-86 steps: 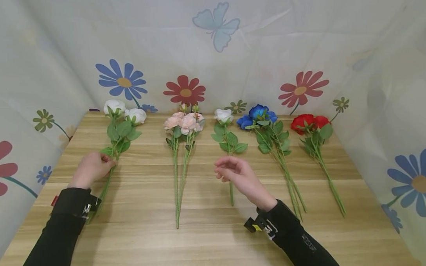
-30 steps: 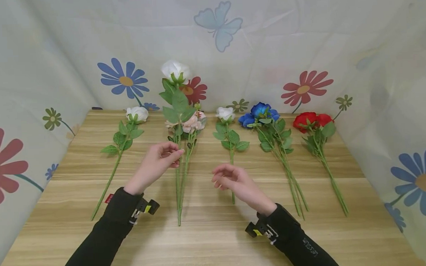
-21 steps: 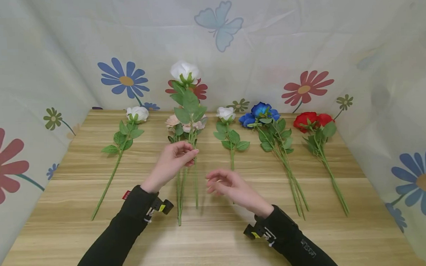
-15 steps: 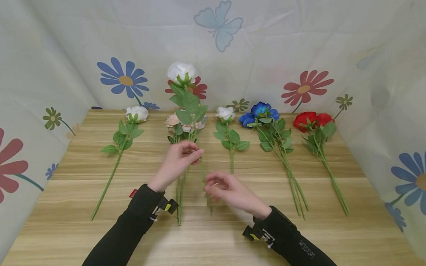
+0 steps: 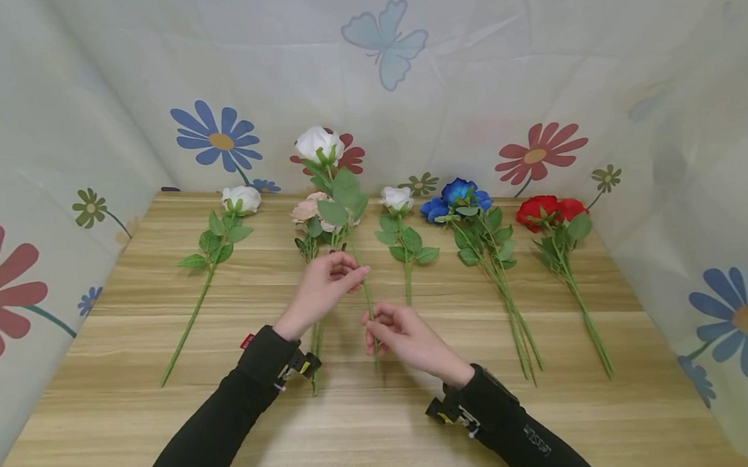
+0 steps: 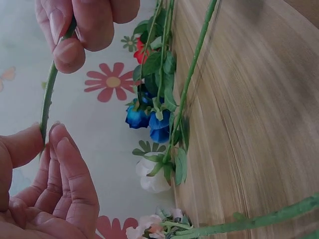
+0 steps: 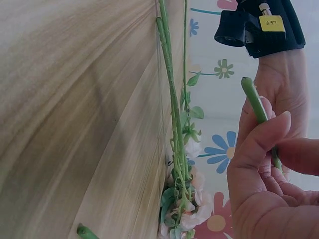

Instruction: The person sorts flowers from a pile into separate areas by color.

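My left hand (image 5: 323, 283) pinches the green stem of a white rose (image 5: 319, 145), held up over the table with its bloom toward the back. Lower down, my right hand (image 5: 415, 342) pinches the same stem between thumb and fingers. The left wrist view shows the stem (image 6: 48, 97) running between both hands, and the right wrist view shows its cut end (image 7: 248, 84) sticking out past the right fingers. Behind the left hand lie pale pink flowers (image 5: 305, 210), partly covered by the rose's leaves. Another white rose (image 5: 397, 200) lies just right of them.
A white rose (image 5: 241, 199) lies alone on the left of the wooden table (image 5: 108, 408). Toward the right lie blue flowers (image 5: 459, 197) and red flowers (image 5: 540, 214), stems pointing to the front. A flower-print curtain (image 5: 269, 58) surrounds the back and sides.
The left hand took one white rose from the left pair and brought it right, past the pink flowers. The right hand moved slightly left and now grips the lower stem.
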